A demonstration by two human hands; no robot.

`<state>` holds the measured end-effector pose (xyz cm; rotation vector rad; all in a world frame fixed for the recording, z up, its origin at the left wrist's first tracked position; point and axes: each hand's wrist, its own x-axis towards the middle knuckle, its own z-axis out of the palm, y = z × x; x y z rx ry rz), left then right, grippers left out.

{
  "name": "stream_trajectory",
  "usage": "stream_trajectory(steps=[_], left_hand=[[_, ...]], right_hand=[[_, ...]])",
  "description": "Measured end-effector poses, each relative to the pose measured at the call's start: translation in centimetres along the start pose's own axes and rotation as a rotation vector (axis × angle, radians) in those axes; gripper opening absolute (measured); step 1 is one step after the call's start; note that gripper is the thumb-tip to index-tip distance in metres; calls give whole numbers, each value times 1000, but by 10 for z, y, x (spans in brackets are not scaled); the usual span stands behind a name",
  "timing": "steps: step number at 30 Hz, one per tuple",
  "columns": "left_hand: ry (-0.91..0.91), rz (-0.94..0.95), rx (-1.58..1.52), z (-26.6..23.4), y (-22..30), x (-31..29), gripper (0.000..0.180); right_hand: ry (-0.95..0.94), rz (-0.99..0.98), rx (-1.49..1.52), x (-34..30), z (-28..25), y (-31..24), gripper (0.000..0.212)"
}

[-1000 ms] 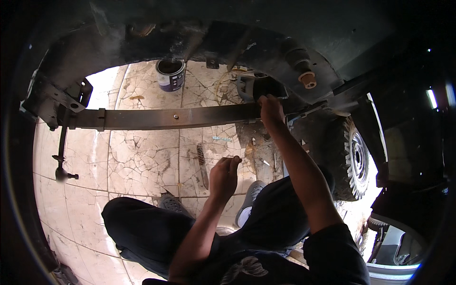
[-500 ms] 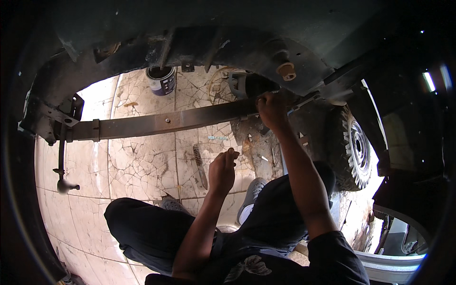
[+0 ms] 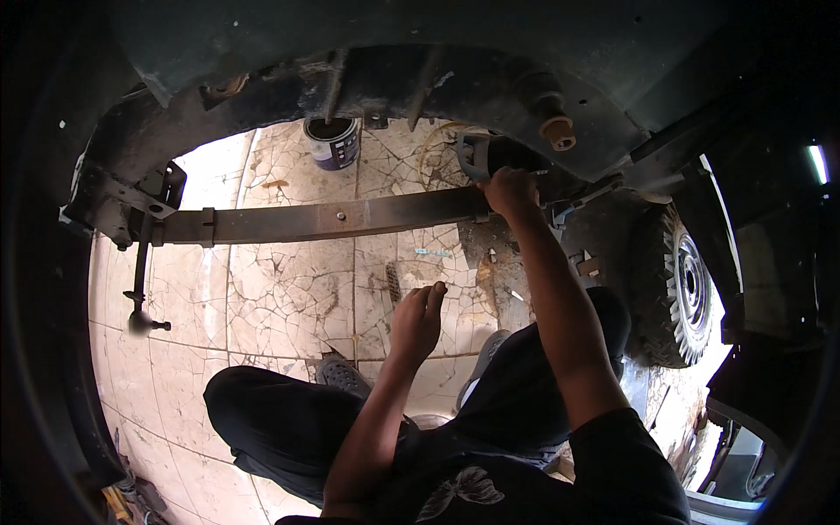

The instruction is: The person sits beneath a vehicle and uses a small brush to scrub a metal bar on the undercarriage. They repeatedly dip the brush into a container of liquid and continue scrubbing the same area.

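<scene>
A dark leaf spring (image 3: 289,225) runs across the space in front of me, under the vehicle body. My right hand (image 3: 512,192) is closed at the right part of this spring, knuckles up. What lies inside its fingers is hidden by the hand itself. Lower down and to the left, my left hand (image 3: 416,324) hangs above the tiled floor, apart from the spring. Its fingers are curled and pressed together; whether something small sits in them does not show. A rusty bolt end (image 3: 558,133) sticks out from the body above my right hand.
A paint can (image 3: 332,147) stands on the cracked tiles beyond the spring. A wheel with a chunky tyre (image 3: 687,284) is at the right. From the spring's left end a rod with a ball joint (image 3: 140,323) hangs down. A textured strip (image 3: 393,282) lies near my left hand.
The view has shifted, so the surroundings sit further right. My left hand's fingers point up a little straighter now. My right hand stays at the spring.
</scene>
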<state>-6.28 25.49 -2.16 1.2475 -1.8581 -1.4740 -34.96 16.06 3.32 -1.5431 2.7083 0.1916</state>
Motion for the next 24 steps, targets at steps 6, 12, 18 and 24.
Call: stream_trajectory(steps=[6,12,18,24], left_hand=[[-24,86,31,9,10,0,33],[-51,112,-9,19,14,3,29],[-49,107,29,17,12,2,31],[-94,120,26,14,11,4,32]], right_hand=[[70,107,140,-5,2,14,39],[30,52,284,-18,-18,26,33],[18,96,196,-28,-37,-1,52],[61,-12,130,10,38,15,60]])
